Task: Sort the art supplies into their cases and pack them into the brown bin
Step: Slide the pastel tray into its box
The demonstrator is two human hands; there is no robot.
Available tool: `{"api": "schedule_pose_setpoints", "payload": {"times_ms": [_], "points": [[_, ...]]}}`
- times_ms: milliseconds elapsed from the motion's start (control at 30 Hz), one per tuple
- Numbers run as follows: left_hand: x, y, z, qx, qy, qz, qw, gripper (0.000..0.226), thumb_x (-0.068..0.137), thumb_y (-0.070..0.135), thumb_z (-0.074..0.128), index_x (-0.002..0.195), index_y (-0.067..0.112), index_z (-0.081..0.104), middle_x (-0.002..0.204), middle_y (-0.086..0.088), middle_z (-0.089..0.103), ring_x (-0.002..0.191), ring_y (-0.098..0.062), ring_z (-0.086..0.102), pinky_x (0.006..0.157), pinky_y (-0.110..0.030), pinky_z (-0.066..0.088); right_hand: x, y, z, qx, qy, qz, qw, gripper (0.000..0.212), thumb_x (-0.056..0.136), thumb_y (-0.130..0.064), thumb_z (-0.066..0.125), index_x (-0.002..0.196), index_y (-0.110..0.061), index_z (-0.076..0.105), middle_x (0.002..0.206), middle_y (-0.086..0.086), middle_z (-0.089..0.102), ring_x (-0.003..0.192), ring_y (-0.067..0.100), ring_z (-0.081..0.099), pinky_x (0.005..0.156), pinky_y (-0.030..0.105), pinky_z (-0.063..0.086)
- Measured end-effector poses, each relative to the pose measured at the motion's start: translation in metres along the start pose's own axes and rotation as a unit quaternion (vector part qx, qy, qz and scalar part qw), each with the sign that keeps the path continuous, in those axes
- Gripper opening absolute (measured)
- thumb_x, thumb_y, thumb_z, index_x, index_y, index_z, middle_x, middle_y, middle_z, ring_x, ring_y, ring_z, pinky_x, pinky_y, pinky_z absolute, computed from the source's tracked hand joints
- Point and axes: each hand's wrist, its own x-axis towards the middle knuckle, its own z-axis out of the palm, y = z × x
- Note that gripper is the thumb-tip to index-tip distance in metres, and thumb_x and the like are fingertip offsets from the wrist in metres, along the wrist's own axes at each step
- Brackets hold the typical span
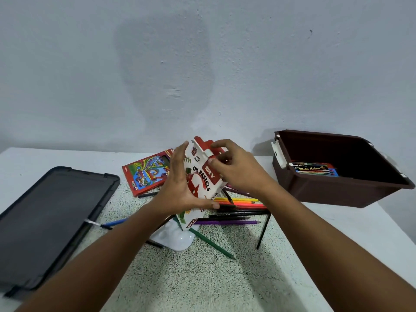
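Oil pastel box [200, 179] held upright above scattered pencils [236, 210], left of brown bin [337, 188] — long axis near vertical, tilted, open flap end up. Left hand [180, 190] grips box's lower side; right hand [236, 170] pinches top flap, so nearer to closing it. Bin lies right of box, on right hand's side. Legible: "OIL PASTELS", "DIY" on box; "Water Colour" on case [315, 170] inside bin. Red pencil case [146, 172] flat, left of box.

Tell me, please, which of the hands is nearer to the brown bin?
Right. The right hand pinches the oil pastels box flap, on the side toward the brown bin; the left hand holds the box's far side.
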Motion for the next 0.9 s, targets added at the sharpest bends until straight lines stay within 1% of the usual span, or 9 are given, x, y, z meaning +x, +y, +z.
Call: {"api": "schedule_pose_setpoints", "payload": {"times_ms": [133,267,400,500,600,667,700,800,900], "points": [[-0.013,-0.009,-0.005,0.035,-0.048,-0.044,0.997,0.145,0.044,0.061,0.086,0.145,0.042,-0.016,0.154,0.012,0.001,0.142,-0.014,0.015,0.113,-0.049,0.028,-0.001,-0.001,0.004,-0.001,0.009,0.034,0.999,0.024,0.095,-0.023,0.053,0.118,-0.026,0.049,0.105,0.004,0.069,0.087,0.018,0.069,0.072,0.037,0.060],[-0.011,-0.007,-0.006,0.044,-0.033,-0.038,0.998,0.140,0.043,0.064,0.083,0.146,0.041,-0.010,0.150,0.009,0.011,0.138,-0.015,0.021,0.111,-0.049,0.032,0.003,-0.002,0.013,-0.101,0.072,0.026,0.992,0.018,0.091,-0.027,0.060,0.104,-0.015,0.066,0.102,0.003,0.067,0.091,0.016,0.065,0.077,0.033,0.056],[-0.010,-0.006,-0.007,0.033,-0.016,-0.017,0.999,0.138,0.043,0.063,0.082,0.145,0.043,-0.009,0.148,0.008,0.015,0.137,-0.018,0.024,0.108,-0.051,0.034,0.002,-0.010,0.021,-0.173,0.069,0.005,0.983,0.026,0.087,-0.035,0.066,0.104,-0.016,0.064,0.093,0.001,0.069,0.085,0.016,0.064,0.072,0.030,0.054],[-0.006,-0.004,-0.010,0.044,-0.009,0.006,0.999,0.138,0.043,0.064,0.082,0.145,0.043,-0.009,0.149,0.008,0.014,0.137,-0.019,0.022,0.108,-0.054,0.034,0.002,-0.012,0.022,-0.227,0.087,0.000,0.970,0.027,0.089,-0.038,0.060,0.110,-0.022,0.058,0.097,0.002,0.068,0.102,0.023,0.055,0.084,0.041,0.051],[0.003,0.002,-0.013,0.042,-0.015,0.014,0.999,0.140,0.044,0.058,0.086,0.145,0.044,-0.008,0.148,0.004,0.017,0.136,-0.018,0.022,0.108,-0.050,0.033,-0.001,-0.015,0.015,-0.268,0.116,0.010,0.956,0.027,0.090,-0.040,0.058,0.114,-0.027,0.060,0.113,-0.003,0.060,0.119,0.023,0.036,0.094,0.035,0.036],[0.012,0.011,-0.012,0.047,-0.021,0.029,0.998,0.138,0.043,0.056,0.086,0.145,0.043,-0.006,0.144,0.001,0.022,0.133,-0.018,0.026,0.105,-0.045,0.035,-0.002,-0.015,0.006,-0.228,0.149,0.026,0.962,0.022,0.085,-0.041,0.063,0.105,-0.034,0.062,0.124,-0.003,0.049,0.123,0.020,0.036,0.097,0.032,0.033],[0.018,0.016,-0.010,0.051,-0.024,0.041,0.998,0.137,0.043,0.057,0.084,0.146,0.042,-0.005,0.143,0.000,0.023,0.132,-0.019,0.027,0.105,-0.044,0.035,-0.003,-0.014,-0.001,-0.155,0.151,0.037,0.976,0.017,0.083,-0.038,0.066,0.099,-0.035,0.060,0.125,0.000,0.051,0.118,0.018,0.046,0.097,0.032,0.041],[0.037,0.030,0.003,0.064,-0.048,0.070,0.994,0.132,0.043,0.064,0.078,0.146,0.038,-0.001,0.146,-0.003,0.023,0.133,-0.022,0.027,0.106,-0.053,0.034,-0.009,-0.005,-0.025,0.067,0.153,0.070,0.983,0.014,0.085,-0.022,0.070,0.090,-0.029,0.059,0.103,0.004,0.069,0.083,0.016,0.071,0.074,0.041,0.060],[0.056,0.043,0.024,0.085,-0.062,0.039,0.994,0.130,0.042,0.076,0.073,0.146,0.042,0.003,0.152,-0.001,0.018,0.138,-0.023,0.020,0.109,-0.058,0.028,-0.011,0.013,-0.060,0.098,0.212,0.080,0.969,0.013,0.086,-0.015,0.069,0.093,-0.024,0.062,0.099,0.003,0.069,0.081,0.019,0.072,0.072,0.043,0.060]]}}
